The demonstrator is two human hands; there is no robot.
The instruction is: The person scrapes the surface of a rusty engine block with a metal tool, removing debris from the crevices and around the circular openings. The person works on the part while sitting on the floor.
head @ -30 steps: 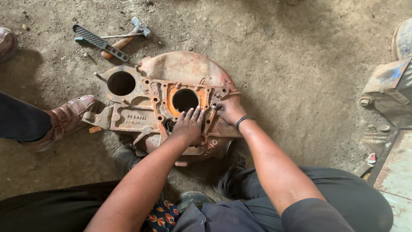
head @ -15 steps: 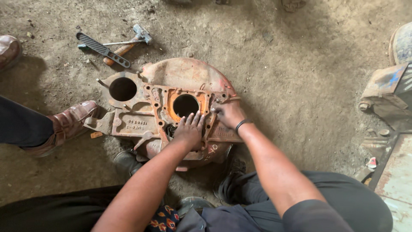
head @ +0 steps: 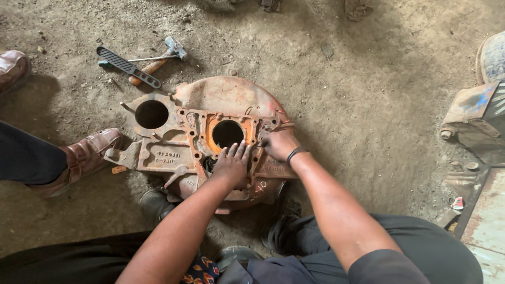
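Observation:
A rusty orange cast-metal housing (head: 179, 152) with two round holes lies flat on the dirt floor. My left hand (head: 231, 164) rests palm down on it just below the central round hole, fingers spread and holding nothing. My right hand (head: 278, 143), with a dark band on its wrist, is curled against the housing's right edge next to that hole; what its fingertips pinch is hidden.
A hammer (head: 158, 60) and a black flat tool (head: 126, 66) lie on the dirt behind the housing. Another person's brown shoe (head: 87, 158) touches the housing's left side; a second shoe (head: 13, 66) is far left. Rusty machine parts (head: 476, 118) stand at the right.
Both hands stay on the housing in much the same places; the view has shifted slightly, and my left hand's fingers have crept a little toward the central hole.

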